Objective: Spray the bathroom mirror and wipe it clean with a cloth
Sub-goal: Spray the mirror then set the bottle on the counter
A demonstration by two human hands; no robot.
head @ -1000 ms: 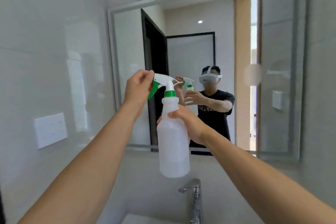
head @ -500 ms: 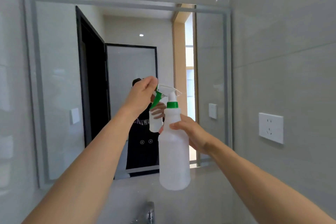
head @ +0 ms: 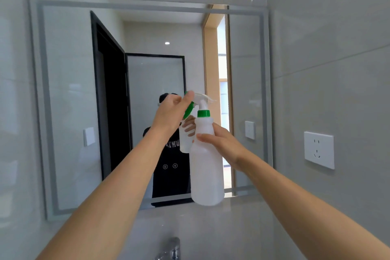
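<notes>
Since half a second ago little has shifted: both hands and the spray bottle (head: pixel 207 167) stay mid-frame before the mirror (head: pixel 69 95). Right hand (head: pixel 223 145) grips the bottle's body, while the left hand (head: pixel 171 112) curls round the green-and-white trigger head (head: pixel 199 101). A faucet (head: pixel 171 249) shows at the bottom edge, a wall socket (head: pixel 319 150) at right.

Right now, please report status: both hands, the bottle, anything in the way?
Left hand grips the spray head at the green trigger. Right hand holds the white spray bottle upright before the mirror. No cloth in view. Nothing blocks the glass.
</notes>
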